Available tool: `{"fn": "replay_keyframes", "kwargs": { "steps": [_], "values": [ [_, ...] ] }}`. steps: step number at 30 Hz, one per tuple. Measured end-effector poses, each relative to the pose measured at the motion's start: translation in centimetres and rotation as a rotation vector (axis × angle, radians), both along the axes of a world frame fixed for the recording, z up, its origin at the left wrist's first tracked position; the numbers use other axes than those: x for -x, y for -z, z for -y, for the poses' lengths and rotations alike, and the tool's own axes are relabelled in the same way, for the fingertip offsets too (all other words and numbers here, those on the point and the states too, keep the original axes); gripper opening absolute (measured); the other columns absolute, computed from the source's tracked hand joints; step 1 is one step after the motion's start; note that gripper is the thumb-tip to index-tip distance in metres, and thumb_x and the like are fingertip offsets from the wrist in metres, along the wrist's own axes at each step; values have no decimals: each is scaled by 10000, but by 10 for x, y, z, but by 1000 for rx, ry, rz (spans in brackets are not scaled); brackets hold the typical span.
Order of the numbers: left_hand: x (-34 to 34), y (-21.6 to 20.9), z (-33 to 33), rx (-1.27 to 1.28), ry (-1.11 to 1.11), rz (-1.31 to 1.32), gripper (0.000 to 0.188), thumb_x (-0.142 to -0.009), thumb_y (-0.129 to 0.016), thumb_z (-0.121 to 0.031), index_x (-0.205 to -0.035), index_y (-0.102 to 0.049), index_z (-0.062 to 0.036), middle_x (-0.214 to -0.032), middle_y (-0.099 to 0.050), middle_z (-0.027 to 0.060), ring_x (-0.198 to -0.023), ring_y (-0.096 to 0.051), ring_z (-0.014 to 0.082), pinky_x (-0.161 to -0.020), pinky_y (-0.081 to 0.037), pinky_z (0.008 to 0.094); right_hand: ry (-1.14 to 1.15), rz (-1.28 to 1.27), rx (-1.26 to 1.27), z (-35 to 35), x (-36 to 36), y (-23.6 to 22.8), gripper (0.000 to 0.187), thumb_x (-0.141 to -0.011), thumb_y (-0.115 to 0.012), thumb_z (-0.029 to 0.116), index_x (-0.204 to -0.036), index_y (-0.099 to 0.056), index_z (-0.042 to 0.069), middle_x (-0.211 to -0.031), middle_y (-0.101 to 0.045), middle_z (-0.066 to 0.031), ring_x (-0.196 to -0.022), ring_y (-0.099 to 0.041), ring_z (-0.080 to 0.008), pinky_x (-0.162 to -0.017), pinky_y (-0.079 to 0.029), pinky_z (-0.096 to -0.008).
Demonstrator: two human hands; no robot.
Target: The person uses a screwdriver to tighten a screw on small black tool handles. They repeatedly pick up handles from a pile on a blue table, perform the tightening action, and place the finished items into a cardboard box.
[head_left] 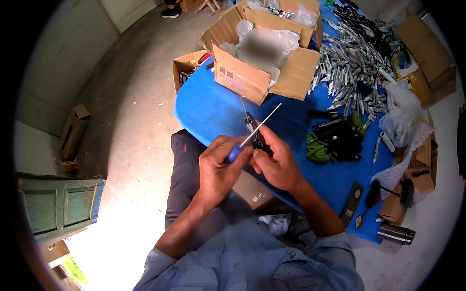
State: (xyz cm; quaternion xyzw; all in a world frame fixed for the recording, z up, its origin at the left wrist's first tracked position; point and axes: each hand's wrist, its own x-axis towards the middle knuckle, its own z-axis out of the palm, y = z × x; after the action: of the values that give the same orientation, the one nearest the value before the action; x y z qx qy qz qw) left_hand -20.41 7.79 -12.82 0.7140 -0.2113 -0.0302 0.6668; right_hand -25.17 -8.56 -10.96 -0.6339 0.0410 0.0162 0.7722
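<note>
Both hands meet over the near edge of the blue-covered table. My left hand (212, 169) is closed around the blue handle of a screwdriver (235, 153), whose bare shaft points up and to the right. My right hand (281, 167) grips a slim black metal part (251, 127) with a thin rod standing out of its far end. The shaft crosses in front of the black part; whether they touch I cannot tell. Fingers hide the part's lower end.
An open cardboard box (242, 82) lined with clear plastic stands ahead. Many silvery metal parts (340, 68) are heaped at the far right. Black parts lie on a green cloth (318, 148). A metal cup (395, 234) rests at the table's right corner.
</note>
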Motion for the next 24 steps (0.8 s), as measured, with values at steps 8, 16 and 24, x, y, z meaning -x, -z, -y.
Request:
{"fn": "replay_keyframes", "kwargs": {
  "steps": [8,16,24],
  "values": [
    [-1,3,-18,8,-26,70,150,-931,-803,-16,-1070,-774,31,-954,-699,81,-802,-654,122,-679,-535,272,4,37,219,-27,2,-2,600,-979,-480,-62,-1571,-386,-43,-1099,-641,-73,-918,-581,-109,-824,-533,-282],
    [3,-1,-26,-79,-101,125,82,-957,-757,-33,-1013,-746,27,-837,-669,71,-705,-603,103,-646,-493,271,48,150,455,-39,4,5,575,-946,-494,-54,-1520,-474,-37,-1024,-643,-121,-888,-603,-129,-813,-533,-300],
    [-11,-12,-51,-2,-161,-107,122,-1007,-732,-115,-954,-719,-6,-732,-576,-43,-676,-493,43,-616,-433,252,228,-4,264,-12,25,41,585,-971,-465,-51,-1548,-491,45,-1131,-689,-52,-770,-597,-82,-703,-523,-258]
  ]
}}
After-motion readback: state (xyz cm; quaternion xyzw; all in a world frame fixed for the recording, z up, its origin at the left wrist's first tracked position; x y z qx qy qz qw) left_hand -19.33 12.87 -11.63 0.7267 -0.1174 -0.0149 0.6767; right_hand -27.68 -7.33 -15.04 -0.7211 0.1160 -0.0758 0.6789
